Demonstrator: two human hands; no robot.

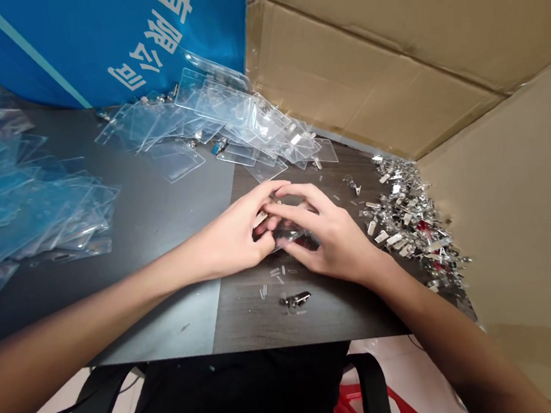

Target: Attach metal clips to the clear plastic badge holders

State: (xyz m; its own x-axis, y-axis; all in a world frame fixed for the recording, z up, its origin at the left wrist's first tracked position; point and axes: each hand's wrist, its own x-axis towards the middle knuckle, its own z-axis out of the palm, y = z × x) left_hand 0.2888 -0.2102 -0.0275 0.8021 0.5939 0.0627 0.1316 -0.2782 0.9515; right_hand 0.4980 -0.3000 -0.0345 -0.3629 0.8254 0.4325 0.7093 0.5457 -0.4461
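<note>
Over the dark table, my left hand [239,238] has its fingers closed around a metal badge clip [260,219], part of which shows between thumb and fingers. Facing it, my right hand [332,236] curls in so that its fingertips meet those of the left. Its thumb and fingers are on a clear plastic piece [289,237] between the hands, mostly hidden by the fingers. Below them a single metal clip [298,299] lies on the table near several small clear plastic bits [276,273].
Clear badge holders lie in a stack [55,213] at left. Another pile of holders with clips [239,114] sits at the back, against a blue printed panel [98,34] and a cardboard box [362,55]. A heap of metal clips [407,217] lies along the right edge.
</note>
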